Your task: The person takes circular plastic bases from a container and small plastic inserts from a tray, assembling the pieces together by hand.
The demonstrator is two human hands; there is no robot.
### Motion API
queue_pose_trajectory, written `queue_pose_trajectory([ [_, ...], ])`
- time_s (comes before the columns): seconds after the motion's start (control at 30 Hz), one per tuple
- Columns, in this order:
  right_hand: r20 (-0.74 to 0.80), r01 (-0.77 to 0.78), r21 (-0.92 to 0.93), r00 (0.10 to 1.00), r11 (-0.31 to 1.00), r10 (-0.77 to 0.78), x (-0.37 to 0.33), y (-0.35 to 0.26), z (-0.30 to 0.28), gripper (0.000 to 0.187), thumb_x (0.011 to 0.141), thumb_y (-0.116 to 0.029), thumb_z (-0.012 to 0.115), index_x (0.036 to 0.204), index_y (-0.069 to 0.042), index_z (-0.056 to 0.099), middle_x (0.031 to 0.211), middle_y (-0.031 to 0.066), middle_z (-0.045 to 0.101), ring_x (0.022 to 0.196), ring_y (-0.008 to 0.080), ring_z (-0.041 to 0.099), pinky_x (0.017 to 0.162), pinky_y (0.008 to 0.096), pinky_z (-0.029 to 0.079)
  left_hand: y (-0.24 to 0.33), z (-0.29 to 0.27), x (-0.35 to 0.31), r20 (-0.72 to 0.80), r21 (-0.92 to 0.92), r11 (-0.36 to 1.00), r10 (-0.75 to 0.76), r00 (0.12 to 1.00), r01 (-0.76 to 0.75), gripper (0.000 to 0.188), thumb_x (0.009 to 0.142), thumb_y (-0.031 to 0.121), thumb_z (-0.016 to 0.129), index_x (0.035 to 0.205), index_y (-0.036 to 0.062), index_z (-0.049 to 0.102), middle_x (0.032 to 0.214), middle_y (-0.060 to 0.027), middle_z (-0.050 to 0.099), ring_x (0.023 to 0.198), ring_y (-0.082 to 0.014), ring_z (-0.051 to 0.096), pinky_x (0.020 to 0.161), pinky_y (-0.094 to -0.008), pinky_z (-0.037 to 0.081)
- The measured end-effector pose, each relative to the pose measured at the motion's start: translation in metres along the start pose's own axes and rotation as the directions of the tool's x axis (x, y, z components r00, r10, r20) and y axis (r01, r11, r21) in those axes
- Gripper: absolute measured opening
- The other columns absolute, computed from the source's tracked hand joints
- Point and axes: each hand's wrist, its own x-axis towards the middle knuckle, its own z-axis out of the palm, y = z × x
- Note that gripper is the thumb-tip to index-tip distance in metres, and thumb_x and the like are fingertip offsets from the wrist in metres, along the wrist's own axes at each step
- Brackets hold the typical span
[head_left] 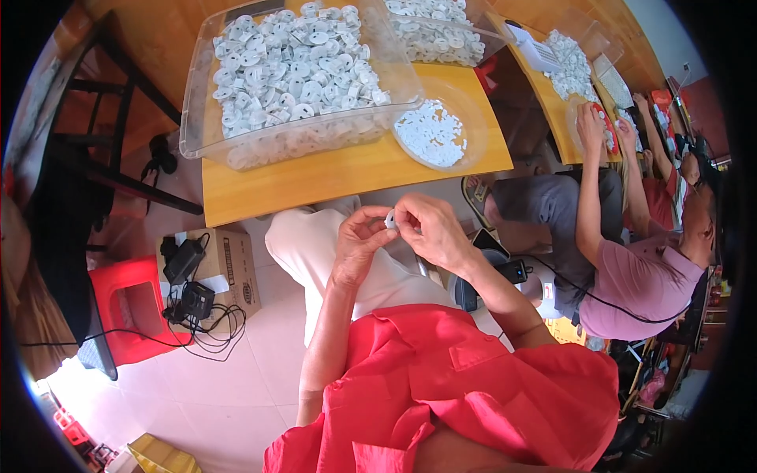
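Observation:
My left hand (361,240) pinches a small round white plastic piece (390,219) above my lap, just off the table's front edge. Against the same piece press the closed fingers of my right hand (430,229); whether they also hold a smaller part is hidden. Beyond my hands, a large clear bin (189,130) on the table is heaped with white round plastic pieces (292,67). To its right, a clear round tray (479,138) carries many tiny white parts (430,132).
The orange-yellow table (260,191) lies ahead. Another clear bin (505,35) with white pieces stands behind. Co-workers sit at the right, one in a pink shirt (646,276). At the left are a red stool (130,339), a cardboard box (236,268) and tangled black cables (229,327).

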Motion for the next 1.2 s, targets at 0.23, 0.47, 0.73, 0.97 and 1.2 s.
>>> queue_pose_trajectory([
  [0.23, -0.088, -0.042, 0.141, 0.995, 0.989, 0.055, -0.006, 0.001, 0.002, 0.009, 0.075, 0.004, 0.061, 0.08, 0.0, 0.055, 0.07, 0.008, 0.054, 0.06, 0.0174, 0.053, 0.054, 0.0272, 0.043, 0.004, 0.003, -0.001, -0.004, -0.079, 0.997, 0.0, 1.0, 0.0, 0.031, 0.075, -0.006, 0.064, 0.104, 0.0012, 0.055, 0.103, -0.0075, 0.059, 0.095, -0.016, 0.058, 0.086, -0.0308, 0.048],
  [0.47, -0.124, -0.017, 0.068, 0.992, 0.998, 0.025, -0.015, 0.002, 0.003, 0.009, 0.075, 0.003, 0.062, 0.082, 0.001, 0.057, 0.073, 0.0084, 0.055, 0.061, 0.0173, 0.055, 0.055, 0.027, 0.044, 0.004, 0.003, -0.001, 0.008, -0.084, 0.996, 0.013, 1.0, -0.013, 0.034, 0.074, 0.001, 0.067, 0.106, 0.0048, 0.054, 0.104, -0.0045, 0.058, 0.096, -0.0144, 0.056, 0.087, -0.031, 0.047],
  [0.73, -0.171, 0.044, -0.072, 0.984, 0.996, -0.056, -0.016, 0.013, 0.013, 0.008, 0.075, 0.004, 0.06, 0.081, 0.0, 0.055, 0.074, 0.0098, 0.054, 0.061, 0.0207, 0.057, 0.051, 0.0277, 0.045, 0.003, 0.003, -0.001, -0.008, -0.056, 0.998, 0.013, 1.0, -0.013, 0.033, 0.074, -0.004, 0.065, 0.104, 0.0039, 0.054, 0.103, -0.0054, 0.058, 0.094, -0.0143, 0.056, 0.084, -0.0294, 0.048],
  [0.97, -0.183, 0.081, -0.116, 0.978, 0.99, -0.102, -0.015, 0.01, 0.013, 0.009, 0.074, 0.005, 0.059, 0.079, 0.0, 0.054, 0.072, 0.0099, 0.053, 0.058, 0.0217, 0.056, 0.047, 0.0285, 0.042, 0.003, 0.003, -0.001, -0.003, -0.078, 0.997, 0.004, 1.0, -0.005, 0.032, 0.074, -0.003, 0.065, 0.104, 0.0038, 0.055, 0.102, -0.0054, 0.059, 0.094, -0.0145, 0.057, 0.084, -0.0305, 0.049],
  [1.2, -0.212, 0.09, -0.16, 0.969, 0.983, -0.124, -0.015, 0.009, 0.019, 0.01, 0.073, 0.005, 0.06, 0.078, -0.002, 0.054, 0.07, 0.0092, 0.052, 0.055, 0.0231, 0.054, 0.046, 0.0307, 0.041, 0.0, -0.001, -0.001, -0.025, -0.099, 0.995, 0.014, 1.0, -0.017, 0.03, 0.075, -0.007, 0.064, 0.102, 0.0014, 0.057, 0.102, -0.0072, 0.06, 0.093, -0.0155, 0.058, 0.083, -0.0285, 0.049],
])
